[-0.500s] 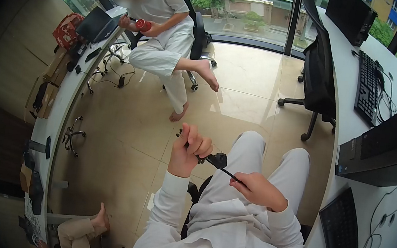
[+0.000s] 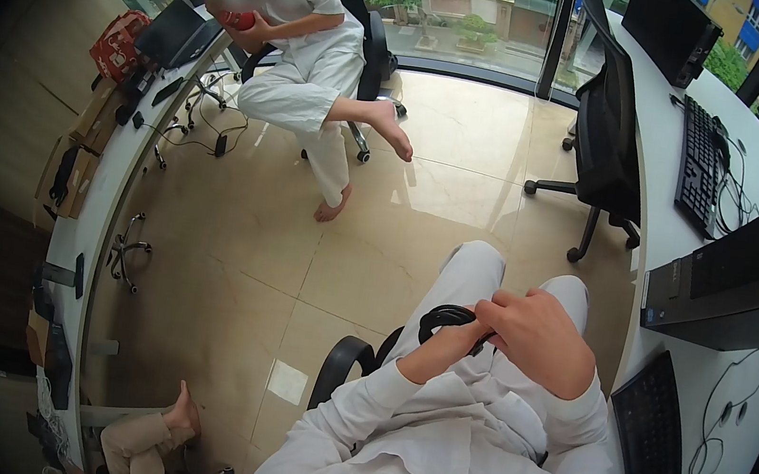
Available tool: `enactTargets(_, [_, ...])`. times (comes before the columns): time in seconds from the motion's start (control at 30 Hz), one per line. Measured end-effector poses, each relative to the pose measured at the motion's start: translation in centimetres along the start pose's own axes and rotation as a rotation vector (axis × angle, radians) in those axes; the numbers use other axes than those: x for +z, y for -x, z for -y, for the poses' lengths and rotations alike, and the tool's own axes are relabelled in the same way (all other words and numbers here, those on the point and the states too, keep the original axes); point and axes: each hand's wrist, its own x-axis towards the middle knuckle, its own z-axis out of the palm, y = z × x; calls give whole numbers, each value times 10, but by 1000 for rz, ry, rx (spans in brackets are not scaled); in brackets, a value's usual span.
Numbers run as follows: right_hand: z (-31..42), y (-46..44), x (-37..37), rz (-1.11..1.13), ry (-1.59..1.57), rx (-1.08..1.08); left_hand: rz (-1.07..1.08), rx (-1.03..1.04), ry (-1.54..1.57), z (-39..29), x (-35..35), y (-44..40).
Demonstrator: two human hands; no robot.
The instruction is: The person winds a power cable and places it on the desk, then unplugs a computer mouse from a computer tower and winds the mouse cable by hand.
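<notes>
A black cable [image 2: 446, 317] forms loops beside the fingers of my left hand [image 2: 443, 351], which is closed on it over my lap. My right hand [image 2: 539, 337] lies against the left one with its fingers curled in, gripping the cable at the point where both hands meet. Part of the cable shows dark below the right fingers. The rest of it, and the plug end, are hidden by the hands.
To my right a desk carries a black computer tower [image 2: 728, 283], keyboards [image 2: 653, 451], a monitor [image 2: 670, 31] and loose cords. A black office chair [image 2: 605, 123] stands beside it. Ahead sits a person [image 2: 304, 45] holding a red container [image 2: 237, 20]. Another person's leg [image 2: 146, 441] shows lower left.
My left hand has dropped from its raised position and moved right to meet my right hand. The cable, stretched between them before, is now looped. The seated person has lifted the red container to the face.
</notes>
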Motion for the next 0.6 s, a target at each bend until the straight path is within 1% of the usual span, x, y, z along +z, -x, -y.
enactTargets(0.03, [-4, -6, -5, 27, -38, -45, 42, 44, -56, 2, 0, 0])
enactTargets(0.07, [-8, -11, -9, 52, -75, -90, 120, -2, 21, 1, -2, 1])
enactTargets(0.13, [-11, -23, -14, -11, -257, -105, 273, -93, 181, -4, -10, 3])
enactTargets(0.17, [-12, -28, -15, -43, -348, -113, 383, -117, 229, -7, -10, 6])
enactTargets(0.23, [-17, -40, -4, -372, -197, -150, 599, -163, 328, -15, -2, 15])
enactTargets(0.27, [-20, -44, 4, -536, -118, -167, 610, -189, 328, -15, 5, 18])
enactTargets(0.3, [-24, -46, 12, -659, -110, -193, 722, -173, 422, -11, 6, 17])
enactTargets(0.4, [-22, -47, 54, -953, -562, -50, 1027, -153, 650, -2, 10, 13])
enactTargets(0.43, [-24, -42, 65, -907, -777, 3, 1124, -153, 719, 1, 11, 13])
enactTargets(0.53, [-31, -29, 78, -678, -1393, 74, 1266, -166, 809, 12, 13, 9])
enactTargets(0.57, [-38, -22, 76, -547, -1315, 27, 1270, -123, 821, 14, 12, 8])
enactTargets(0.6, [-37, -20, 75, -454, -1351, -22, 1273, -81, 833, 8, 15, 9])
